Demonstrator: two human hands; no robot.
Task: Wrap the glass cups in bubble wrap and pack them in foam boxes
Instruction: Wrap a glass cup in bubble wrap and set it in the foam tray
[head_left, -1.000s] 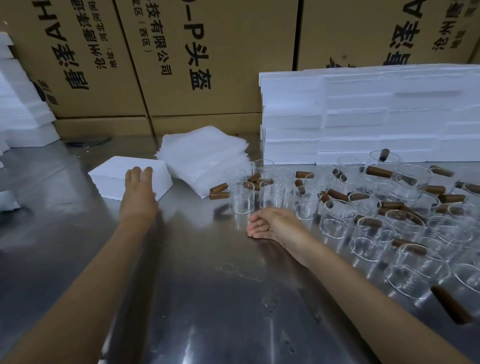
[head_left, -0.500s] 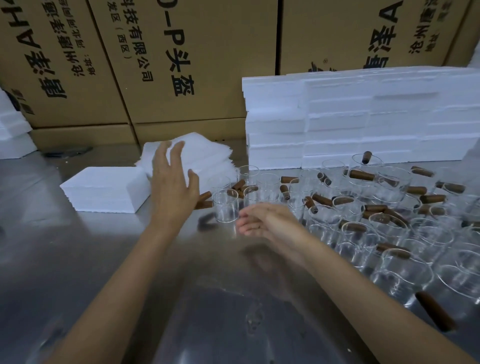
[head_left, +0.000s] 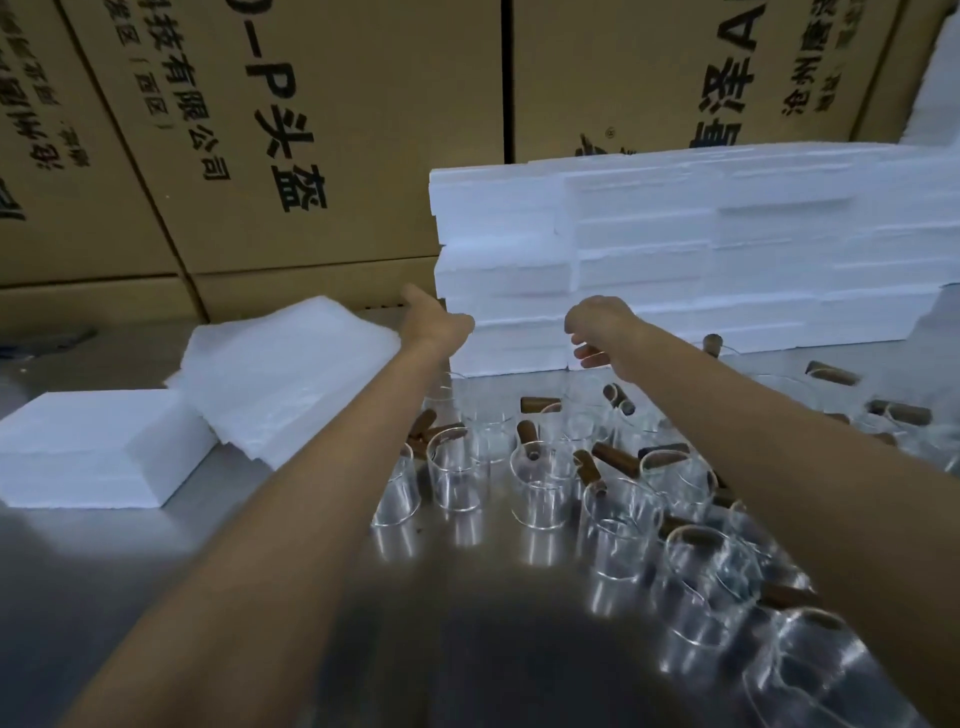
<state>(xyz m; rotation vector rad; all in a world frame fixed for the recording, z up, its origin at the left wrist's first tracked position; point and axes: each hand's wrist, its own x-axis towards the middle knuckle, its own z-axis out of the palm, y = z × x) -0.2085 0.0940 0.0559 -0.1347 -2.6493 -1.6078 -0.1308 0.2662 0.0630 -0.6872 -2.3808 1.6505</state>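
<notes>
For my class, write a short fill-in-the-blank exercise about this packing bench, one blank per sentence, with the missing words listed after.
1. The clear glass cups have brown ____ handles.
2. Both hands, left hand and right hand, reach toward the stacked white ____ boxes.
3. The pile of white bubble-wrap sheets lies to the ____ of the left forearm.
4. Neither hand holds a ____.

Missing words: wooden; foam; left; cup

Both forearms are bare from the near frame edge to the wrist, no sleeve showing; the left hand (head_left: 434, 325) at about eleven o'clock and the right hand (head_left: 597, 327) at about one o'clock are ungloved, slim-wristed
</notes>
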